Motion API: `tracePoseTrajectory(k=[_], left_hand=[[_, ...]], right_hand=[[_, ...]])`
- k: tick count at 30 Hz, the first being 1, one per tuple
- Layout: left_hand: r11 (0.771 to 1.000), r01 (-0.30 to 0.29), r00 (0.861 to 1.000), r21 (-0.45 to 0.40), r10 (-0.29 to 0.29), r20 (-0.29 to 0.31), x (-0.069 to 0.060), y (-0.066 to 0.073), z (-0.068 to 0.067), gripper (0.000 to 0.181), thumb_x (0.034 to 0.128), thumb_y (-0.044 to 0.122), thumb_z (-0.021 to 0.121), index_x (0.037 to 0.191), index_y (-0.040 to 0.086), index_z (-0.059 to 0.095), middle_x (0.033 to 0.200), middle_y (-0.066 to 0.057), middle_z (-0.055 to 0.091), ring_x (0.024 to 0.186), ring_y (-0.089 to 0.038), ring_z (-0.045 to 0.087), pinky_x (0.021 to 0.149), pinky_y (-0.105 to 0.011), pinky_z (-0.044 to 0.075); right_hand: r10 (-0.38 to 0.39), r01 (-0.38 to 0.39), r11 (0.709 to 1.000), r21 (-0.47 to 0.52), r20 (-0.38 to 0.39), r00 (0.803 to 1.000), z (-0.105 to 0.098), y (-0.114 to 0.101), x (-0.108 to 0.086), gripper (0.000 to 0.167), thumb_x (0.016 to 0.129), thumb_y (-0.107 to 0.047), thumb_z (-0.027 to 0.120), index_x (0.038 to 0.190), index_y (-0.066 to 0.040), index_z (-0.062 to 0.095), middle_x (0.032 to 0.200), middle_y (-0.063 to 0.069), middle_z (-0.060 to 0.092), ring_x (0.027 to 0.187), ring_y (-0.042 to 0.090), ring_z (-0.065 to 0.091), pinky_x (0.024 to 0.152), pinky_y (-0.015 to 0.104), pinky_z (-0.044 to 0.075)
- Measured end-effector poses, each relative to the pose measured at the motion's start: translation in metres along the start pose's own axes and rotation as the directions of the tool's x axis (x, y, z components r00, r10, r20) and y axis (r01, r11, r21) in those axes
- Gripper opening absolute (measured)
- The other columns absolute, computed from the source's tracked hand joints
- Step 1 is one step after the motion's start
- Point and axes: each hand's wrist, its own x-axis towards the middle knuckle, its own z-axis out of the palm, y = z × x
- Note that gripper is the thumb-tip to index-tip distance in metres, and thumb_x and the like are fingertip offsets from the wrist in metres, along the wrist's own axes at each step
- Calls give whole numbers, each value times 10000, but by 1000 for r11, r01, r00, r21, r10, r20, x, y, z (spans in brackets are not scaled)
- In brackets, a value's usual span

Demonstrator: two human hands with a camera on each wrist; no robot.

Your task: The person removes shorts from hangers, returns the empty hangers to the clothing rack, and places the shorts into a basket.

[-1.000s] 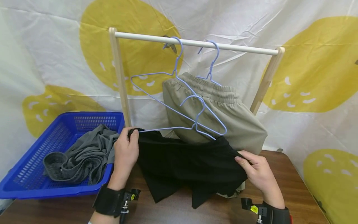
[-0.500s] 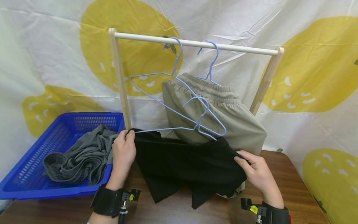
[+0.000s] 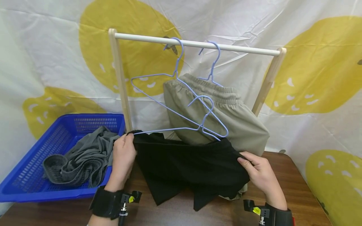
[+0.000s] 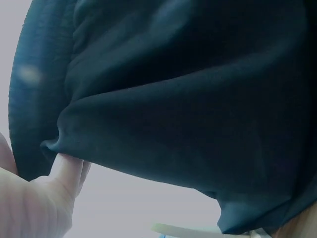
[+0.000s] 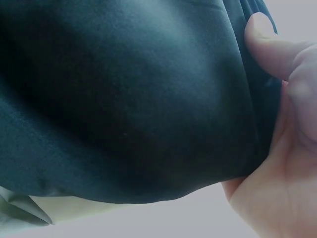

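Black shorts (image 3: 186, 163) are stretched between both hands above the table. My left hand (image 3: 123, 155) grips the waistband's left end, and my right hand (image 3: 261, 171) pinches its right end between thumb and fingers. A periwinkle wire hanger (image 3: 169, 129) sits partly inside the waist; its hook sticks up and its lower part is hidden by the cloth. In the left wrist view the shorts (image 4: 173, 119) fill most of the picture, with fingers under the edge. The right wrist view has my thumb (image 5: 270, 47) pressed on the shorts (image 5: 138, 109).
Behind stands a rack with a white rod (image 3: 232, 47). From it hang a bare hanger (image 3: 154, 75) and khaki elastic-waist bottoms (image 3: 220, 110) on another hanger (image 3: 215, 62). A blue basket (image 3: 31, 169) holding a grey garment (image 3: 82, 158) is at left, on the wooden table (image 3: 282, 188).
My left hand has shifted slightly left, drawing the waistband outward. The hanger in the shorts has slid a little to the right and its hook has turned. My right hand stays nearly still.
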Motion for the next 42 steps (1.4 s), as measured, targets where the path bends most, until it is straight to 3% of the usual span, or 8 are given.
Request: tracePoseTrajectory(k=[4,9,14,22,32,42], left_hand=[[981,94,995,-169,-85,60,1,1,1,449,1084,167,409,636,135,403,557,58,440,498,-87,450,512,-249,422],[924,173,983,-341,-142,114,2,2,1,423,1087,135,401,688,100,539,621,39,523,564,-72,537,522,-229,488],[867,221,973,-446,-166,160,2,1,1,365,1097,140,374,824,58,601,629,46,551,566,-58,531,512,-217,475],[821,231,971,-523,-160,178,3,-1,2,413,1094,117,342,725,119,526,613,43,456,543,-84,421,519,-232,358],[746,300,951,-594,-182,250,5,0,0,342,1107,130,280,821,108,467,621,59,419,550,-77,384,556,-235,292],[721,321,945,-614,-201,258,4,1,1,296,1106,122,298,832,112,409,682,51,413,569,-88,377,585,-246,309]], right_hand=[[2,-2,1000,-2,-6,1000,0,0,0,196,932,90,666,1014,-51,775,983,-113,744,866,-18,670,797,100,490],[8,-9,1000,-1,-13,1000,0,0,0,199,934,90,665,1003,-61,776,962,-104,745,842,-10,664,787,102,487],[25,-24,1000,14,-21,999,0,-1,0,195,935,90,664,986,-64,772,926,-94,741,808,5,654,768,108,483],[41,-41,999,13,-37,998,1,0,0,191,931,89,670,977,-63,774,910,-103,741,795,-6,652,753,110,485],[58,-57,998,7,-43,997,1,-3,0,182,943,72,666,986,-64,778,926,-97,748,819,-25,658,763,104,485],[60,-60,998,15,-46,997,3,-3,2,174,947,67,663,987,-60,776,927,-119,741,830,-40,651,768,102,485]])
